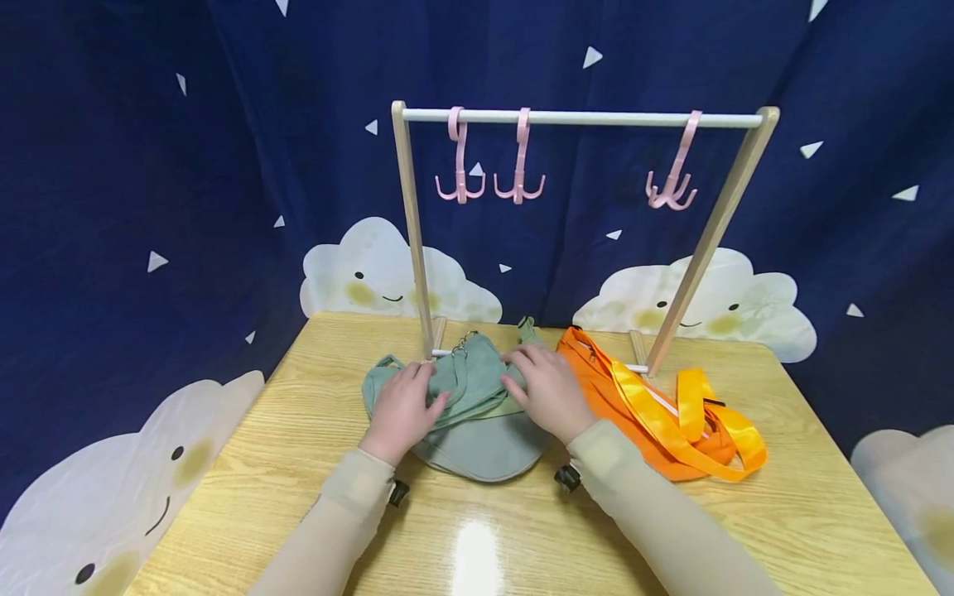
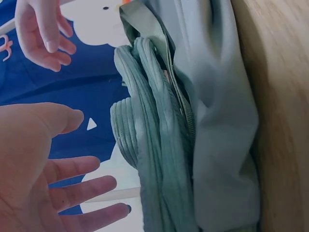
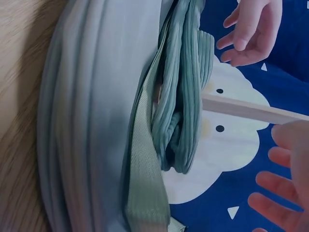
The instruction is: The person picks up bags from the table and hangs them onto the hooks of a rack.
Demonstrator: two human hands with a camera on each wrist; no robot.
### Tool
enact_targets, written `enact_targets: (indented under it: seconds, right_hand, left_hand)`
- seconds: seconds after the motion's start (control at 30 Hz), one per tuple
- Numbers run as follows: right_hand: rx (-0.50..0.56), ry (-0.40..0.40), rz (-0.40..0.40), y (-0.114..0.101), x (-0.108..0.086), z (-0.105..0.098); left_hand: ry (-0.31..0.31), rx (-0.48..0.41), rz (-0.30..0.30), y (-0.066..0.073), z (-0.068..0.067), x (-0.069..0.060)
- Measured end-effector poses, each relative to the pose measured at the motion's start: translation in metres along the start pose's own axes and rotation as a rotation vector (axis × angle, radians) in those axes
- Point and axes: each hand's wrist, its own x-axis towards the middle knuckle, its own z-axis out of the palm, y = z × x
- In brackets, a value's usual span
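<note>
A green corduroy bag [image 1: 483,364] lies folded on top of a grey-green bag [image 1: 484,451] on the table. A pale green webbing strap [image 3: 146,179] runs between the two in the right wrist view. My left hand [image 1: 402,410] is over the left part of the corduroy bag, its fingers spread and holding nothing; the left wrist view shows a gap between it and the ribbed fabric [image 2: 159,145]. Over the right part is my right hand [image 1: 550,391], fingers loosely bent, also apart from the cloth in the right wrist view.
An orange bag [image 1: 596,397] with a shiny orange strap [image 1: 663,418] lies close to my right hand. Behind the bags stands a wooden rack [image 1: 701,257] whose white bar [image 1: 596,118] carries pink hooks [image 1: 519,157]. A dark blue curtain [image 1: 298,99] hangs behind the table [image 1: 298,463].
</note>
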Motion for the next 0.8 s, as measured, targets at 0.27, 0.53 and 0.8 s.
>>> enact_targets:
  seconds: [0.27,0.53,0.8]
  right_hand:
    - [-0.012,-0.057,-0.059,-0.007,0.009,0.004]
    - [-0.032,-0.093,-0.107,-0.011,0.02,0.015]
    - [-0.006,-0.128,-0.198,-0.019,0.028,0.026]
  left_hand:
    - [-0.054,0.005,-0.002,-0.007,0.004,-0.003]
    - [-0.079,0.033,0.0,-0.01,0.007,-0.004]
    - [-0.087,0.077,0.017,-0.012,0.009,-0.003]
